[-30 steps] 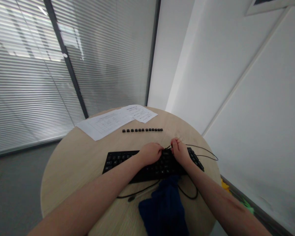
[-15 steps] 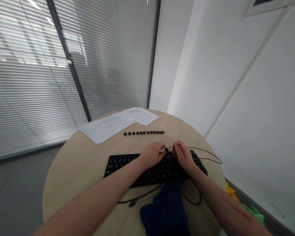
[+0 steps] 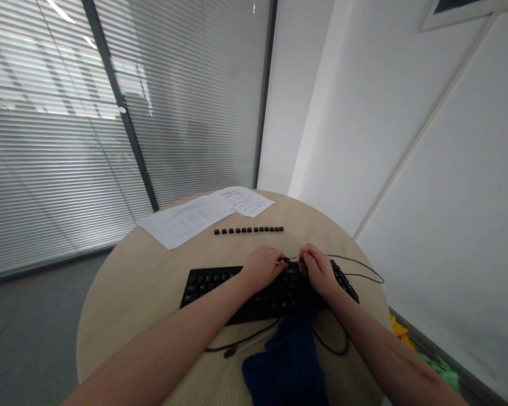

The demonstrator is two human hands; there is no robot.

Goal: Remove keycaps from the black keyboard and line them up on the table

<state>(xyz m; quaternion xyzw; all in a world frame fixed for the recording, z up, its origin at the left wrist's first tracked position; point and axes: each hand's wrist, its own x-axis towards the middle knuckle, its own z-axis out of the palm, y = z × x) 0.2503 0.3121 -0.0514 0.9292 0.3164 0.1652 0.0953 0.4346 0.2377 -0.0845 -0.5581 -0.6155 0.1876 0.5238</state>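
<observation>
A black keyboard (image 3: 209, 277) lies across the round table, partly covered by my hands and forearms. At its far edge my left hand (image 3: 262, 266) pinches a small black keycap (image 3: 287, 260) between thumb and fingers. Close to its right, my right hand (image 3: 317, 268) is closed, fingertips together over the same edge; a dark bit shows at the tips, too small to make out. Beyond the hands, several black keycaps (image 3: 249, 230) stand in a straight row on the wood.
Printed papers (image 3: 190, 219) lie at the table's (image 3: 122, 304) far left. A blue cloth (image 3: 285, 363) sits in front of the keyboard, near a looped black cable (image 3: 334, 352). More cable (image 3: 364, 265) curves behind it at the right. A white wall (image 3: 440, 197) stands close by on the right.
The view has shifted slightly. The small keycap at my left fingertips is now a little more covered by them; both hands stay at nearly the same place over the keyboard.
</observation>
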